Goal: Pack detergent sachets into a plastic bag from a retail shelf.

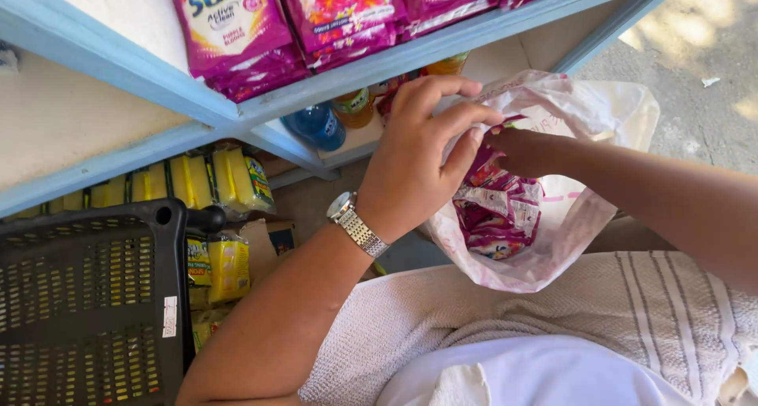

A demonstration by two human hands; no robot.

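Note:
A thin white plastic bag [553,240] rests against my lap, filled with magenta sachets [496,212]. My left hand [414,161], with a metal watch on its wrist, pinches the bag's rim and holds it apart. My right hand [527,149] reaches into the bag's mouth, fingers closed among the sachets; its fingertips are hidden by the bag and my left hand. More magenta pouches [237,31] lie stacked on the pale blue shelf [442,46] just above the hands.
Blue and orange bottles [320,124] stand on a lower shelf behind my left hand. A black plastic crate [87,295] sits at lower left, with yellow sponge packs [229,181] beside it. A towel [616,303] covers my lap. Concrete ground lies at upper right.

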